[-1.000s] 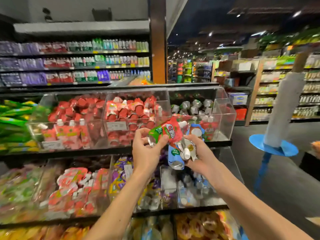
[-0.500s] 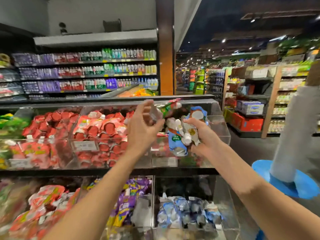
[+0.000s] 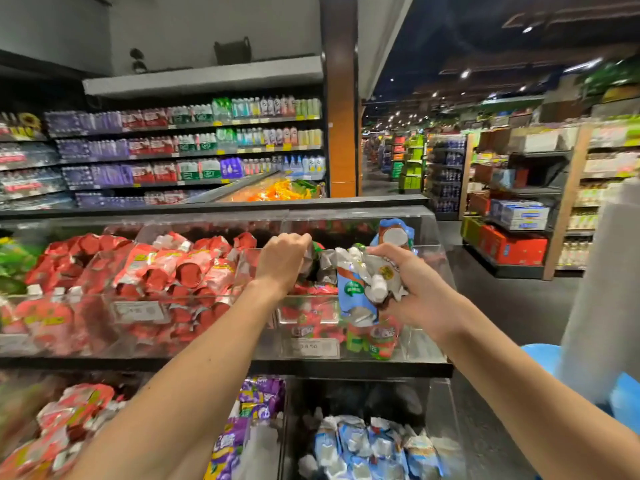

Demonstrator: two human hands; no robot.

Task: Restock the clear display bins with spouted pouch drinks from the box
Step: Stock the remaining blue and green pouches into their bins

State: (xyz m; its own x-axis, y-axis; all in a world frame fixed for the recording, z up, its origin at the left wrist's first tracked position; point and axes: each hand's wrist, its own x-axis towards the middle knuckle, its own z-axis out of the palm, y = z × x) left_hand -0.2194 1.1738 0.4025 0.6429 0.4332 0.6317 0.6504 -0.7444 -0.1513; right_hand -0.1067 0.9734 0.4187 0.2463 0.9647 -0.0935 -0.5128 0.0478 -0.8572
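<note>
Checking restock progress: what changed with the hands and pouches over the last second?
The left hand carried its green-and-red pouch up and forward over the top right bin, still gripping it. The right hand rose alongside, still gripping its bundle of pouches.

Clear display bins (image 3: 415, 341): transparent hard plastic, glossy, light glare on the walls. Bunch of pouches (image 3: 356, 292) in right hand (image 3: 415, 296): shiny printed film, silver foil-like backs, crinkled; spout cap (image 3: 378, 289) smooth white plastic. Green-and-red pouch (image 3: 317, 249) in left hand (image 3: 284, 261): same glossy film. Red pouches (image 3: 183, 268) in bins: gloss highlights. Price label (image 3: 310, 348): matt paper. Shelf edge (image 3: 346, 370): matt black. Column (image 3: 341, 150): orange wood-look face, smooth. Floor (image 3: 512, 299): dark, dull, matt.
</note>
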